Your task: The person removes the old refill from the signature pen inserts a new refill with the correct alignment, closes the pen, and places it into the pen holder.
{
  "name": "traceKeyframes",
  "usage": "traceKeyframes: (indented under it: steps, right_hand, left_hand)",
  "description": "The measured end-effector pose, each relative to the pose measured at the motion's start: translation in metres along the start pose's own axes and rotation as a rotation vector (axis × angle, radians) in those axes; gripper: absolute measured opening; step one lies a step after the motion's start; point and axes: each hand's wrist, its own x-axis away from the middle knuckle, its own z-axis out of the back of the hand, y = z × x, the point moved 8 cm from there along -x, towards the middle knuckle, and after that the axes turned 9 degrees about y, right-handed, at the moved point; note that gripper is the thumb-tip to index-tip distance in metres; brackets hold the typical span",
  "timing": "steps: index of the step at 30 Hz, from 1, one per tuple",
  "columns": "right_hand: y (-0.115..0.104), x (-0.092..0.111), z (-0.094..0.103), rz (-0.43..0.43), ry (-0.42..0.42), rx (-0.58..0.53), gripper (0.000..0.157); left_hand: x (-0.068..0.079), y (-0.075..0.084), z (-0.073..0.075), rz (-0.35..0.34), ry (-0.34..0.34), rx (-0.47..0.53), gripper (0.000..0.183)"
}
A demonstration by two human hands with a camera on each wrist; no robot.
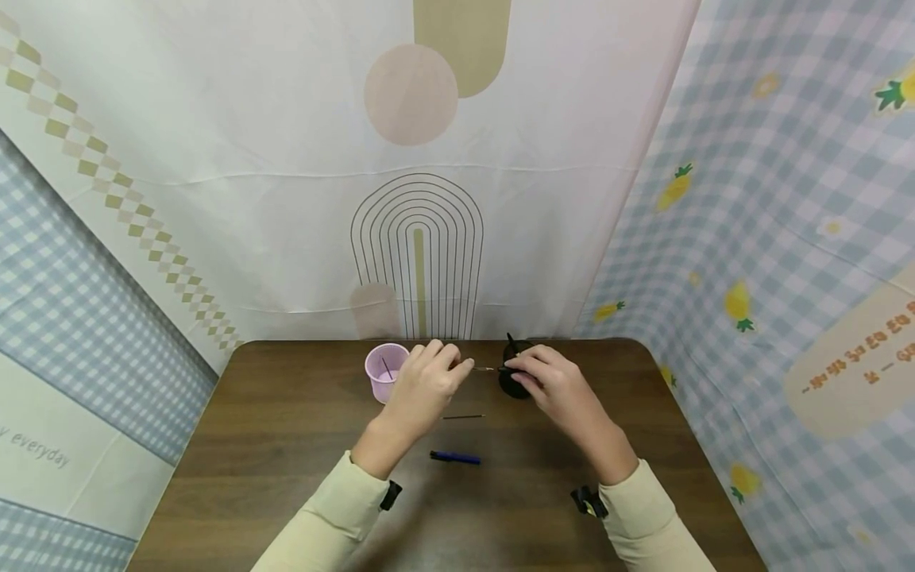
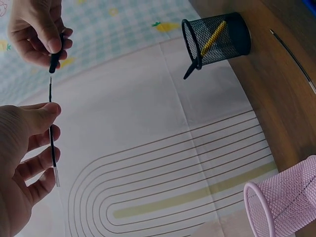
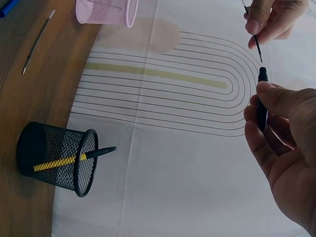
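Head view takes in the whole room: a pale patterned cloth (image 1: 286, 103) behind, blue-checked cloths (image 1: 729, 206) at both sides, and a dark wood-grain table (image 1: 286, 445) between them. Over its far part, the left hand (image 1: 425, 377) pinches a thin refill (image 2: 53, 148) and the right hand (image 1: 554, 381) grips a dark pen barrel (image 3: 262, 114); both wrist views show the refill's tip just short of the barrel's end. A black mesh cup (image 3: 64, 175) and a pink mesh cup (image 1: 383, 391) stand towards the back edge. Through the black mesh, the wrist views reveal the yellow body of a pen (image 3: 59, 162); from above only its dark end shows. A blue pen (image 1: 455, 457) appears whole only from the head, nearer the person than a loose refill (image 1: 464, 417).
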Motion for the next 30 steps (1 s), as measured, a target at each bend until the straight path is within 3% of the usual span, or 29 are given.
traceKeyframes:
  steps: [7,30]
  right_hand:
    - [-0.002,0.001,-0.004,0.005,-0.015,0.006,0.025]
    - [-0.007,0.002,-0.009,0.005,-0.019,-0.015,0.025]
  left_hand:
    - [-0.003,0.005,-0.001,-0.006,-0.035,-0.026,0.015]
    - [-0.008,0.019,-0.008,-0.037,-0.030,0.000,0.020]
